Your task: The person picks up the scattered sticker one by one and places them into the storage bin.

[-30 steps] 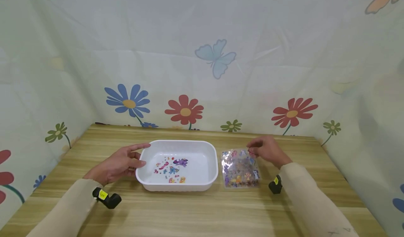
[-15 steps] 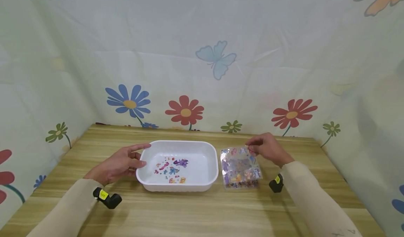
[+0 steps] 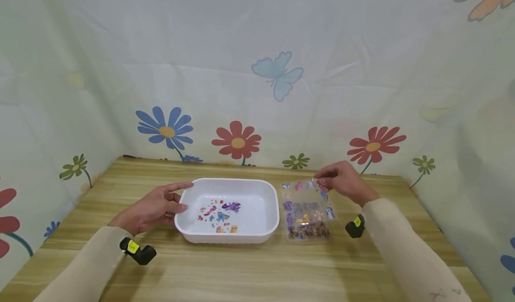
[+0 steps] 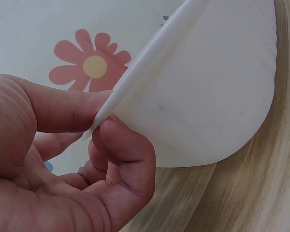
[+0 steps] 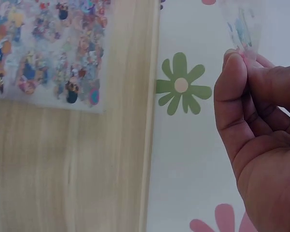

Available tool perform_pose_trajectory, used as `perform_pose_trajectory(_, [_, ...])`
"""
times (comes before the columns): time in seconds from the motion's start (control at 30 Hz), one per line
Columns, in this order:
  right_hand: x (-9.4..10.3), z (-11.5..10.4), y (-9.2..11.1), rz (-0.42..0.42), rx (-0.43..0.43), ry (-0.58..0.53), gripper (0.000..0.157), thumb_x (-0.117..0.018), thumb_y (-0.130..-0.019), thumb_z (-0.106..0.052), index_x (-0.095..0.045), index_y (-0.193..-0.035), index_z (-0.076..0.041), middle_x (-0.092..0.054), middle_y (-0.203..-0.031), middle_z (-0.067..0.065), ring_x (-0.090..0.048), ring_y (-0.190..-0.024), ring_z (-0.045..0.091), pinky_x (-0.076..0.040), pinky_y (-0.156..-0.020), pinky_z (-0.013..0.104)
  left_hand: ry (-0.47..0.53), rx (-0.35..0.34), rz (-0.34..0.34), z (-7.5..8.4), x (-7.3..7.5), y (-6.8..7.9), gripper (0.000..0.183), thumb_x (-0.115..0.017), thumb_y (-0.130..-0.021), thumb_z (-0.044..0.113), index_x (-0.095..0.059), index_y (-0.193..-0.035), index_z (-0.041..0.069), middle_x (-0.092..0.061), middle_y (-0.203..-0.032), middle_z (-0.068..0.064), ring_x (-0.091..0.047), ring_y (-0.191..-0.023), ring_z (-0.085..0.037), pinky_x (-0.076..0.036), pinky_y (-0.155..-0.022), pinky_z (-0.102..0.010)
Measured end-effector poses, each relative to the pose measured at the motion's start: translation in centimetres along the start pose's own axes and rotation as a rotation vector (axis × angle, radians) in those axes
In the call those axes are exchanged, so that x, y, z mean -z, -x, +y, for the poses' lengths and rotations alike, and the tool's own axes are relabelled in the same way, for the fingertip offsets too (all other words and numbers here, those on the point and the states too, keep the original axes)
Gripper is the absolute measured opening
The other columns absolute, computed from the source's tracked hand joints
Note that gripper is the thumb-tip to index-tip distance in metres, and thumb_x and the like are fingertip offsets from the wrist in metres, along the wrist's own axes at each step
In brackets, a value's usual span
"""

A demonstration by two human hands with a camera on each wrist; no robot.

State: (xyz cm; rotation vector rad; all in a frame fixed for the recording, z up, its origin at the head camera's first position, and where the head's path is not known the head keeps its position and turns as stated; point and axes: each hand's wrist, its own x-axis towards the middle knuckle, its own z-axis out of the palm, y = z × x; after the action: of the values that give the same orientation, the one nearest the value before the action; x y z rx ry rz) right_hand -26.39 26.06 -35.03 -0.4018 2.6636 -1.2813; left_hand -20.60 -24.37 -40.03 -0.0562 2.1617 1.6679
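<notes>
My left hand point(image 3: 150, 209) pinches the left rim of a white rectangular plastic tub point(image 3: 227, 238); in the left wrist view the thumb and fingers point(image 4: 128, 140) meet on either side of the rim. Colourful cartoon pony pictures point(image 3: 231, 207) show on the tub's floor. Right of the tub, my right hand point(image 3: 344, 183) pinches the far right corner of a clear sticker sheet point(image 3: 299, 194), its far side raised. Beneath lies a stack of sticker sheets point(image 3: 309, 231) crowded with small figures. In the right wrist view, the held sheet point(image 5: 244, 29) bunches at the fingertips, apart from the stack point(image 5: 48, 53).
Everything stands on a wood-grain table point(image 3: 241, 270). A pale curtain point(image 3: 322, 47) printed with flowers and a butterfly hangs behind the table's far edge and on both sides. Each wrist wears a black camera point(image 3: 138, 252) with a yellow label.
My right hand has risen slightly and moved away from me, lifting the clear sheet's far side higher off the stack. My left hand keeps its place on the tub's rim.
</notes>
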Motion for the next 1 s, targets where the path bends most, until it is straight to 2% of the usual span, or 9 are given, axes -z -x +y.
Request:
perform_pose_trajectory(0.13, [0.0, -0.6, -0.2, -0.004, -0.002, 0.01, 0.024, -0.064, -0.1, -0.004, -0.074, -0.122, 0.002, -0.076, -0.109, 0.017, -0.07, -0.085, 0.019, -0.062, -0.082, 0.034, 0.004, 0.006, 0.006, 0.0, 0.0, 0.0, 0.077, -0.069, -0.098, 0.004, -0.033, -0.164, 0.018, -0.053, -0.126, -0.019, -0.064, -0.102, -0.03, -0.062, -0.082, -0.036])
perform_pose_trajectory(0.37, [-0.6, -1.6, -0.6, -0.027, 0.022, -0.05, 0.026, -0.063, -0.101, -0.003, -0.072, -0.124, 0.006, -0.075, -0.11, 0.021, -0.07, -0.084, 0.018, -0.063, -0.084, 0.035, 0.001, 0.012, 0.012, 0.2, -0.1, 0.1, 0.076, -0.069, -0.098, 0.004, -0.033, -0.164, 0.017, -0.052, -0.125, -0.018, -0.063, -0.101, -0.029, -0.061, -0.08, -0.034])
perform_pose_trajectory(0.73, [-2.5, -2.3, -1.7, -0.04, 0.035, -0.107, 0.024, -0.063, -0.1, 0.001, -0.072, -0.121, 0.007, -0.074, -0.11, 0.021, -0.07, -0.083, 0.018, -0.063, -0.081, 0.032, 0.004, 0.008, 0.014, 0.0, -0.1, 0.0, 0.077, -0.069, -0.097, 0.004, -0.034, -0.164, 0.016, -0.053, -0.125, -0.019, -0.063, -0.1, -0.029, -0.062, -0.081, -0.035])
perform_pose_trajectory(1.0, [-4.1, -3.3, -2.5, -0.034, 0.009, -0.122, 0.023, -0.062, -0.098, 0.003, -0.074, -0.119, 0.005, -0.072, -0.113, 0.021, -0.07, -0.085, 0.019, -0.063, -0.081, 0.032, 0.002, 0.005, 0.015, 0.0, -0.1, -0.1, 0.076, -0.069, -0.098, 0.004, -0.033, -0.164, 0.017, -0.053, -0.125, -0.019, -0.064, -0.1, -0.029, -0.062, -0.08, -0.034])
